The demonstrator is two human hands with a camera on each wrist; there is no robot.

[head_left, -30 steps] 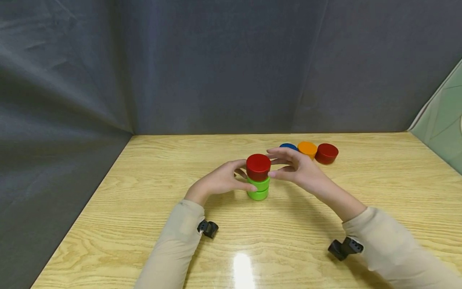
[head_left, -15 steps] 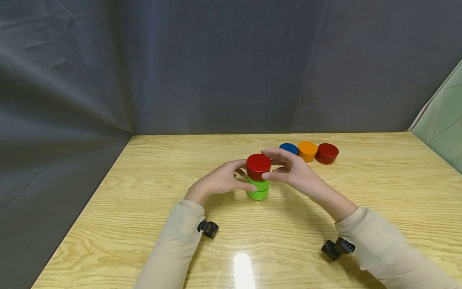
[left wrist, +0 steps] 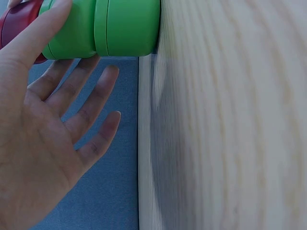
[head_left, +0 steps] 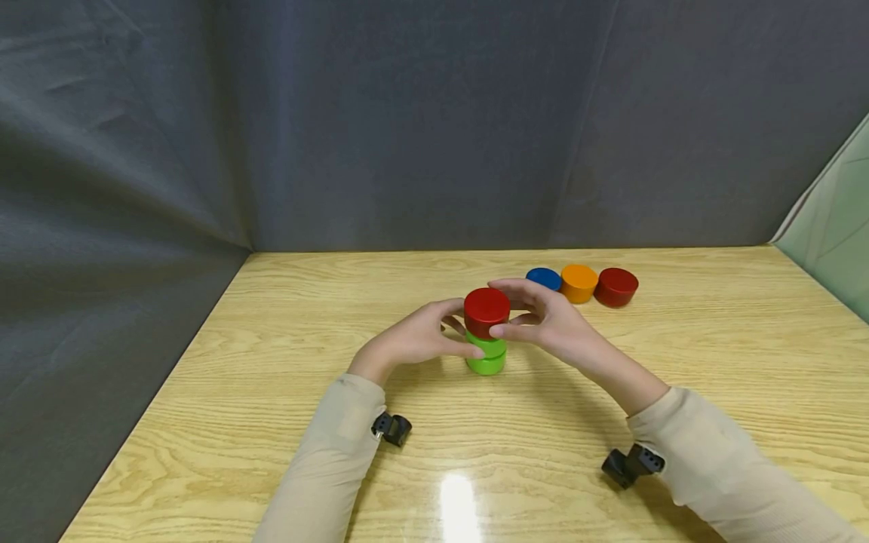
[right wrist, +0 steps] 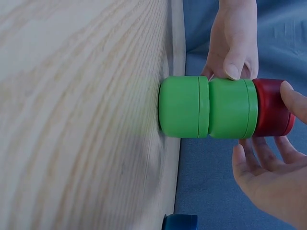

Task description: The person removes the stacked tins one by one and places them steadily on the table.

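A red cylinder [head_left: 486,309] tops a stack of two green cylinders, the upper [head_left: 490,345] on the lower [head_left: 485,366], which stands on the wooden table [head_left: 271,422]. My left hand [head_left: 421,335] is beside the stack on the left. Its thumb presses the upper green cylinder [right wrist: 230,109] and its fingers [left wrist: 91,96] lie straight behind the stack. My right hand [head_left: 543,320] pinches the red cylinder [right wrist: 271,108] between thumb and fingers from the right.
A blue [head_left: 543,278], an orange [head_left: 578,283] and a second red cylinder [head_left: 616,286] sit in a row at the back right of the table. A dark curtain [head_left: 407,121] closes off the back and left.
My right hand has shifted left and its thumb and fingers have closed onto the red cylinder. The left hand and the stack have stayed in place.
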